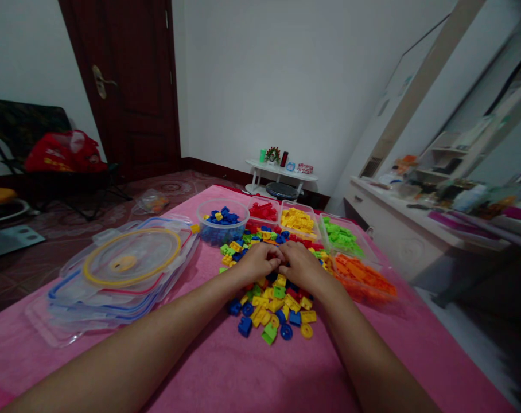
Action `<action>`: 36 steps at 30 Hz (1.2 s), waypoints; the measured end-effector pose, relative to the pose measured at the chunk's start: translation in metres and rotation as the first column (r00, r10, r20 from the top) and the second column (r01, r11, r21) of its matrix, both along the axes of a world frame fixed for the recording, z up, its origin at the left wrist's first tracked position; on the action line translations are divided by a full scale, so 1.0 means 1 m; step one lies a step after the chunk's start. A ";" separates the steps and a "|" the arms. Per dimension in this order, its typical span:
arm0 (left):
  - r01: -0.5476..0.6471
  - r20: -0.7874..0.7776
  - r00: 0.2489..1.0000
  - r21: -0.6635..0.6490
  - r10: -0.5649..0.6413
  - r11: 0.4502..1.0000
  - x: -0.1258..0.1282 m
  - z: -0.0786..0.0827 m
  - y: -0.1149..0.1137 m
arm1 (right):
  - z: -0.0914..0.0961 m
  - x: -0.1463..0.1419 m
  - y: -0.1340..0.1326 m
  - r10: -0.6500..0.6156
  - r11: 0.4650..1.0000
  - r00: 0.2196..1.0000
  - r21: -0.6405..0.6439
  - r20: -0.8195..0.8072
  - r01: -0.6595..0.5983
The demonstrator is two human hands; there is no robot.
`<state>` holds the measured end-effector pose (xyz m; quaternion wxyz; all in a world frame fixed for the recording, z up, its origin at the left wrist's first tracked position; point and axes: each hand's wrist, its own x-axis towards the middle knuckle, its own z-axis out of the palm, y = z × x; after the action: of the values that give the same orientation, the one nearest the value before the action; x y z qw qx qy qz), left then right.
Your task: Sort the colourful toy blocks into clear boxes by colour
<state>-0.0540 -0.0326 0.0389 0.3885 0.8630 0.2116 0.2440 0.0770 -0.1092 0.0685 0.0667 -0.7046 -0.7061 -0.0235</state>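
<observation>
A loose pile of toy building bricks [267,304] in blue, yellow, green and red is spread on the pink cloth [226,373]. Over its middle, my left hand [260,261] and my right hand [301,264] meet with curled fingertips close together. Whatever lies between the fingers is hidden or too small to name. Behind the pile stands a round tub [223,234] of mostly blue bricks. Boxes of red bricks [263,211], yellow bricks [297,219], green bricks [341,235] and orange bricks [364,275] curve round to the right.
Clear plastic lids [114,295] are stacked left of the pile, with a round yellow-rimmed lid [133,256] on top. Beyond the table are a low white stand [282,170], a dark red door [135,86], and a cluttered white desk [415,209] to the right.
</observation>
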 end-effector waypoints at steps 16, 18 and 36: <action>0.040 0.055 0.998 -0.172 -0.031 0.984 -0.002 0.001 0.010 | 0.015 0.021 0.000 0.016 1.000 0.984 0.006 -0.178 -0.015; 0.001 0.068 0.998 -0.192 0.012 0.981 -0.004 0.005 0.017 | 0.020 0.025 -0.002 -0.020 0.999 0.984 0.025 -0.179 0.025; 0.067 -0.347 0.937 0.290 0.039 0.955 -0.028 0.034 0.004 | 0.002 0.001 -0.001 -0.026 1.000 0.998 -0.011 -0.064 0.025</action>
<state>-0.0816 -0.0290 0.0729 0.2124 0.9425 0.2319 0.1132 0.0778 -0.1106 0.0710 0.0857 -0.7142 -0.6946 0.0018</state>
